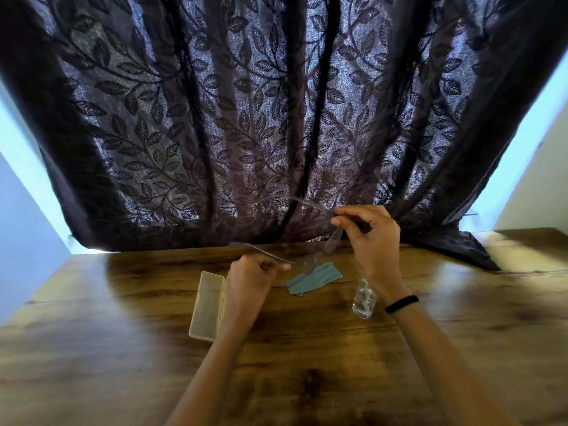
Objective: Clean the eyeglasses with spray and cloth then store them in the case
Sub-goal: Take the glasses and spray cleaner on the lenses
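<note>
I hold clear-framed eyeglasses [319, 255] above the wooden table, tilted, with both temples spread. My left hand [255, 272] pinches one temple low on the left. My right hand [372, 238] pinches the other temple higher up on the right. Under the glasses a folded teal cloth [313, 279] lies on the table. A small clear spray bottle [364, 301] stands upright just left of my right wrist. The pale translucent case [206, 305] lies shut beside my left forearm, on its left.
A dark leaf-patterned curtain [276, 118] hangs right behind the table's far edge and spills onto the table at the right [455, 244]. The wooden table [123, 348] spreads wide toward me. A black band [401, 303] circles my right wrist.
</note>
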Action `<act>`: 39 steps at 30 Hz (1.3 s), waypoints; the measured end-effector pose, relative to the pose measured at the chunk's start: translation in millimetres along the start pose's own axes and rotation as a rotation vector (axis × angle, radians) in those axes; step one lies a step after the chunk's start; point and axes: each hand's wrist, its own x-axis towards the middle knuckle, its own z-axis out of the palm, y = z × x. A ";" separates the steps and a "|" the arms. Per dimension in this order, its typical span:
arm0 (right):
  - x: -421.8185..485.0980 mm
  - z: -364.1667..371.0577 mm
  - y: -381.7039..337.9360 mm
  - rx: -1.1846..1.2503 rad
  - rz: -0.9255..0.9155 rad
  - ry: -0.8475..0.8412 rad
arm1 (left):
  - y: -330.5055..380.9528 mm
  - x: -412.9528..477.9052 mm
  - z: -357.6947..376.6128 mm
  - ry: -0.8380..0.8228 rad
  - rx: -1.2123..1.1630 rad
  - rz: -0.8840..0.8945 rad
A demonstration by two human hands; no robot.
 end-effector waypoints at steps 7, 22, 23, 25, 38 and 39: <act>-5.3 7.5 -3.1 -0.002 -0.040 -0.119 | 52.8 -7.4 -7.8 0.223 0.037 0.745; -18.1 17.5 -8.0 -0.039 -0.048 -0.341 | 59.5 2.8 -16.7 -0.036 0.343 0.673; -18.3 18.2 -9.1 -0.029 -0.068 -0.351 | 58.8 2.5 -17.1 -0.022 0.336 0.669; -18.8 18.5 -11.1 -0.016 -0.104 -0.364 | 56.3 2.6 -17.7 0.003 0.312 0.652; -26.6 -18.4 38.2 -0.297 0.005 -0.078 | 25.8 12.9 -26.0 -0.005 0.372 0.275; -31.8 -19.2 45.7 -0.322 0.025 -0.097 | 24.7 13.9 -25.8 -0.013 0.373 0.263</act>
